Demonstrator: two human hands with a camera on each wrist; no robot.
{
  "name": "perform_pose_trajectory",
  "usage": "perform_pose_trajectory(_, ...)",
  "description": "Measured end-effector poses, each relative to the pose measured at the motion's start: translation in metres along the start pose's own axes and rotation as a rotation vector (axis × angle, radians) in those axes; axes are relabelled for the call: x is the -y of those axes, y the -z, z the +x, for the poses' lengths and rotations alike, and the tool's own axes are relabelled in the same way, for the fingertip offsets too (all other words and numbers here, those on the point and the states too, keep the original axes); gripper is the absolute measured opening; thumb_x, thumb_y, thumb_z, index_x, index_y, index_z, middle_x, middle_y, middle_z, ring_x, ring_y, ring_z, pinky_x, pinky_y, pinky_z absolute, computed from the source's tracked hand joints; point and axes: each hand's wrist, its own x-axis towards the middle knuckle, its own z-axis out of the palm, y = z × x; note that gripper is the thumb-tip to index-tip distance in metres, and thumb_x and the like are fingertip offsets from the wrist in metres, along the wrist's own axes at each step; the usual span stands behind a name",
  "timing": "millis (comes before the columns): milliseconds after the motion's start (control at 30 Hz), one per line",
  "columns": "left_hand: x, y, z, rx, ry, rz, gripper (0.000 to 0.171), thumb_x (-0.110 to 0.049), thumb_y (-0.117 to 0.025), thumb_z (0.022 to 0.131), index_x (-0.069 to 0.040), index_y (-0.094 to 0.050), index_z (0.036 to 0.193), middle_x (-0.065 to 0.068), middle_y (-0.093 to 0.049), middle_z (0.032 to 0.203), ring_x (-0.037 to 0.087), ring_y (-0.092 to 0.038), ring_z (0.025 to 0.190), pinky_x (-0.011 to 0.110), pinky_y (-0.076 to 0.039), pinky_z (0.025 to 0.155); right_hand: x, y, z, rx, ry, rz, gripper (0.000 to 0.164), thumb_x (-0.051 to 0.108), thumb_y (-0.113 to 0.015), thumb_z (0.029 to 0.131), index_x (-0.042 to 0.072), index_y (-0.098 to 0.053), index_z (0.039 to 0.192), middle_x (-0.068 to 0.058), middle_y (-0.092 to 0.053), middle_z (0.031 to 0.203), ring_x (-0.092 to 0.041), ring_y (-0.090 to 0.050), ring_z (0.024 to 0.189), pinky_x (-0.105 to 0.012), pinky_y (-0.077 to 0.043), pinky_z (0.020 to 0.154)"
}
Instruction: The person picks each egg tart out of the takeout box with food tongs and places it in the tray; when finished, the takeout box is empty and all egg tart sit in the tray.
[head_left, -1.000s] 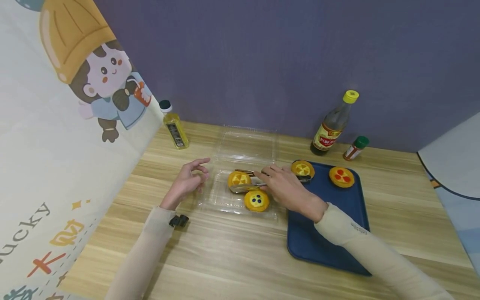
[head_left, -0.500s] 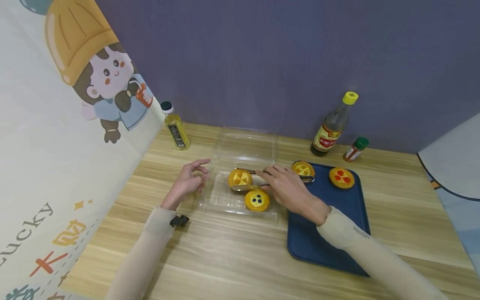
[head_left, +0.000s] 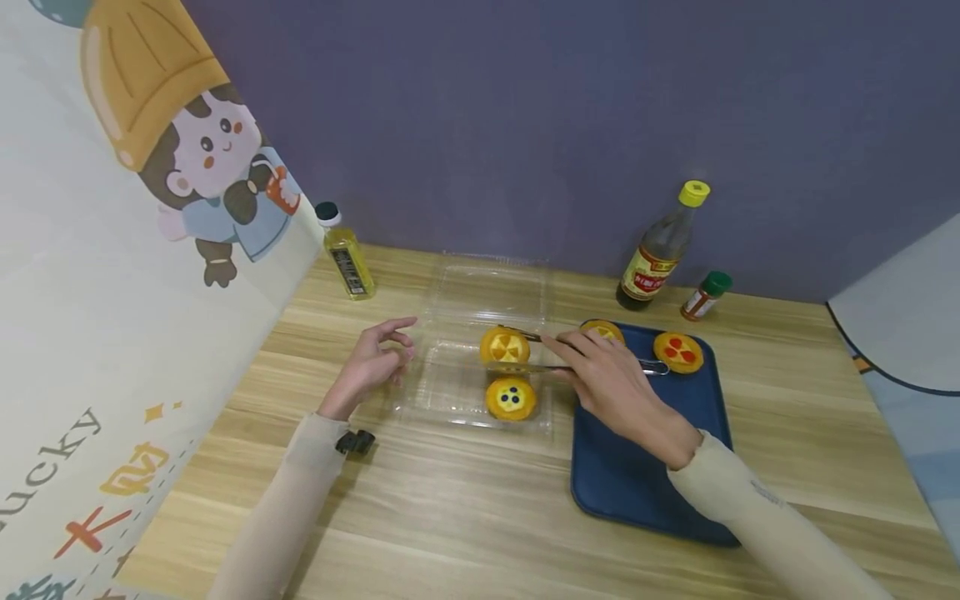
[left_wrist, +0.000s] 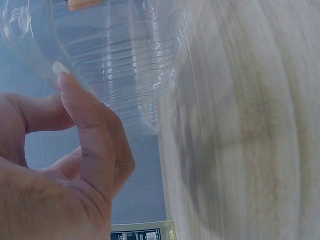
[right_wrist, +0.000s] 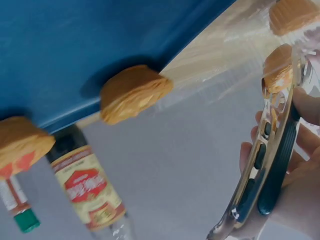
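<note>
My right hand (head_left: 611, 379) grips metal tongs (right_wrist: 277, 172) with dark handle grips. The tongs' ends lie on both sides of a tart (head_left: 504, 345) with a yellow triangle pattern, over the right part of a clear plastic box (head_left: 450, 383). In the right wrist view this tart (right_wrist: 278, 67) shows between the tong ends. Just in front of it, a tart with blue dots (head_left: 511, 399) sits in the box. My left hand (head_left: 373, 364) hovers beside the box's left side, fingers loosely bent and holding nothing. Whether it touches the plastic, I cannot tell.
To the right lies a blue tray (head_left: 622, 475), bearing a red-topped tart (head_left: 678, 352) and a triangle-patterned tart (head_left: 603, 331), partly hidden by my hand. Behind stand a yellow-capped sauce bottle (head_left: 651, 267), a green-capped spice jar (head_left: 705, 296) and, far left, an oil bottle (head_left: 348, 262).
The tart between the tongs has shifted right and slightly toward the back of the box. My right hand and the tongs have moved right with it. My left hand stays nearly still.
</note>
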Motion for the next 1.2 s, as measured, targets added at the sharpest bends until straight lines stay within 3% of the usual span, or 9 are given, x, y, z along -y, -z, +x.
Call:
perform_pose_trajectory(167, -0.001, 0.000, 0.000, 0.000, 0.007, 0.012, 0.065, 0.006, -0.059, 0.097, -0.008, -0.043, 0.158, 0.022, -0.052, 0.129, 0.013, -0.056, 0.069, 0.026, -0.056, 0.053, -0.009, 0.015, -0.016, -0.030, -0.039, -0.030, 0.053, 0.023, -0.074, 0.096, 0.015, -0.061, 0.147, -0.008, -0.070, 0.130, -0.028, -0.063, 0.105, -0.043, -0.054, 0.073)
perform_pose_trajectory(400, 0.000, 0.001, 0.000, 0.008, 0.001, 0.010, 0.065, 0.006, -0.060, 0.097, -0.007, -0.042, 0.158, 0.022, -0.052, 0.129, 0.013, -0.057, 0.069, 0.027, -0.057, 0.053, -0.024, 0.036, -0.037, -0.079, -0.083, -0.076, 0.056, 0.018, -0.077, 0.093, 0.014, -0.061, 0.147, -0.011, -0.070, 0.126, -0.031, -0.063, 0.106, -0.048, -0.056, 0.079)
perform_pose_trajectory(667, 0.000, 0.002, -0.001, 0.014, 0.012, 0.005, 0.066, 0.005, -0.060, 0.097, -0.008, -0.041, 0.159, 0.020, -0.052, 0.128, 0.012, -0.057, 0.070, 0.026, -0.057, 0.054, -0.038, 0.054, -0.064, -0.085, -0.136, -0.114, 0.058, 0.014, -0.081, 0.089, 0.009, -0.063, 0.144, -0.014, -0.070, 0.121, -0.033, -0.062, 0.098, -0.048, -0.054, 0.076)
perform_pose_trajectory(933, -0.001, 0.002, 0.001, 0.019, 0.001, 0.026, 0.067, 0.006, -0.060, 0.097, -0.008, -0.042, 0.159, 0.021, -0.052, 0.128, 0.011, -0.057, 0.069, 0.026, -0.057, 0.054, -0.049, 0.056, -0.094, -0.048, -0.150, -0.119, 0.059, 0.013, -0.083, 0.086, 0.007, -0.064, 0.141, -0.016, -0.072, 0.118, -0.034, -0.064, 0.096, -0.051, -0.054, 0.073)
perform_pose_trajectory(1200, 0.001, 0.002, 0.003, 0.015, -0.006, 0.023, 0.064, 0.004, -0.060, 0.098, -0.008, -0.043, 0.159, 0.021, -0.052, 0.128, 0.011, -0.056, 0.066, 0.026, -0.056, 0.052, -0.044, 0.048, -0.112, 0.036, -0.152, -0.144, 0.068, 0.012, -0.087, 0.079, 0.011, -0.064, 0.143, -0.012, -0.073, 0.119, -0.030, -0.064, 0.095, -0.045, -0.051, 0.062)
